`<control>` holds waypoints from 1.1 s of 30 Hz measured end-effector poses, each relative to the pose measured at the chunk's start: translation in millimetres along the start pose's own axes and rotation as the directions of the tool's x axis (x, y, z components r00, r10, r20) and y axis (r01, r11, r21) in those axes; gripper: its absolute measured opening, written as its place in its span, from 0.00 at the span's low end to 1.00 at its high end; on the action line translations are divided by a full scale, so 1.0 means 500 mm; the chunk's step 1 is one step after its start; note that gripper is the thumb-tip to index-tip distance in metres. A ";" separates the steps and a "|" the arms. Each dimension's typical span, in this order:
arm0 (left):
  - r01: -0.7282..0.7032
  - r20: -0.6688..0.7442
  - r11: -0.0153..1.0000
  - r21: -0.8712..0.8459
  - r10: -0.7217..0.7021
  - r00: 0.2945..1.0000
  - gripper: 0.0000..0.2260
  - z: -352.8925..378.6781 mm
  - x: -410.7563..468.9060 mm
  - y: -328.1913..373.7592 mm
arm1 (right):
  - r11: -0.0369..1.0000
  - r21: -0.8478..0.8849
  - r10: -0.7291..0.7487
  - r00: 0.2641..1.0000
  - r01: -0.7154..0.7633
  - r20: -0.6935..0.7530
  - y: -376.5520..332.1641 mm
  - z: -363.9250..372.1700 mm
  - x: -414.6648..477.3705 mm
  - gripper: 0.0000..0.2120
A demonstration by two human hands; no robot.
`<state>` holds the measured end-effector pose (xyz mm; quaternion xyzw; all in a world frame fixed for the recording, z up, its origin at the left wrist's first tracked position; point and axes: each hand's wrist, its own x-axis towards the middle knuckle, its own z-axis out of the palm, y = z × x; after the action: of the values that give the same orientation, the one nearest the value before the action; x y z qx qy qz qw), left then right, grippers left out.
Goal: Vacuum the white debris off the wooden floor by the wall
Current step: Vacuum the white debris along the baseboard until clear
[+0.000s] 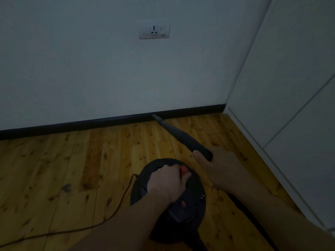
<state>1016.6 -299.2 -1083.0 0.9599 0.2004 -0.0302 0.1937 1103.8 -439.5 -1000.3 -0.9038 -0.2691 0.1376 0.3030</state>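
A round black vacuum cleaner (195, 196) stands on the wooden floor (72, 169) in the dim lower middle of the head view. My left hand (166, 183) grips the handle on its top, beside a red part (184, 170). My right hand (221, 165) holds the thick end of the dark nozzle tube (174, 131). The tube slants up and left, and its thin tip (154, 115) touches the black baseboard (108, 121) under the white wall. I can make out no white debris in this light.
A thin power cord (116, 211) runs from the vacuum leftward across the floor. A wall socket (154, 29) sits high on the wall. A white cabinet (290, 105) forms the corner on the right. A dark knot (66, 187) marks the floor at left.
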 end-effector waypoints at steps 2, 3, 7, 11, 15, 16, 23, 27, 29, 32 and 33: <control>-0.012 -0.001 1.000 0.004 0.012 1.000 0.21 0.005 0.004 0.010 | 1.000 0.014 0.011 1.000 -0.010 -0.007 0.006 -0.006 -0.001 0.25; -0.018 0.001 1.000 0.003 0.018 1.000 0.21 0.007 0.006 0.015 | 1.000 0.021 0.021 1.000 -0.021 -0.011 0.010 -0.009 -0.001 0.25; -0.042 0.006 0.999 0.008 0.042 0.999 0.21 0.015 0.014 0.037 | 0.996 0.016 0.089 0.995 -0.089 -0.045 0.040 -0.029 -0.002 0.23; -0.064 0.003 0.997 0.033 0.064 0.998 0.21 0.022 0.020 0.053 | 0.990 0.009 0.140 0.986 -0.140 -0.086 0.068 -0.058 -0.007 0.23; -0.070 0.002 0.997 0.041 0.070 0.998 0.23 0.030 0.024 0.057 | 0.981 0.032 0.195 0.973 -0.192 -0.124 0.099 -0.087 -0.005 0.24; -0.070 0.002 0.997 0.038 0.070 0.998 0.23 0.031 0.025 0.059 | 0.979 0.044 0.205 0.969 -0.201 -0.139 0.107 -0.093 -0.003 0.25; -0.069 0.013 0.996 0.051 0.069 0.998 0.23 0.037 0.026 0.083 | 0.962 0.086 0.271 0.942 -0.258 -0.200 0.146 -0.126 0.001 0.24; -0.071 0.009 0.995 0.073 0.070 0.997 0.22 0.038 0.030 0.088 | 0.957 0.101 0.287 0.932 -0.271 -0.220 0.158 -0.135 0.013 0.25; -0.072 0.004 0.994 0.078 0.072 0.997 0.23 0.039 0.031 0.087 | 0.961 0.085 0.276 0.935 -0.264 -0.221 0.161 -0.135 0.014 0.25; -0.076 -0.009 0.994 0.080 0.077 0.997 0.23 0.041 0.037 0.089 | 0.959 0.096 0.281 0.936 -0.266 -0.213 0.165 -0.134 0.014 0.24; -0.077 -0.014 0.994 0.081 0.078 0.997 0.23 0.041 0.040 0.093 | 0.959 0.094 0.282 0.936 -0.267 -0.210 0.166 -0.135 0.015 0.24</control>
<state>1054.0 -338.9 -1087.9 0.9742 0.1634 -0.0225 0.1543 1171.1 -522.9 -999.9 -0.9319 -0.1002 0.0855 0.3378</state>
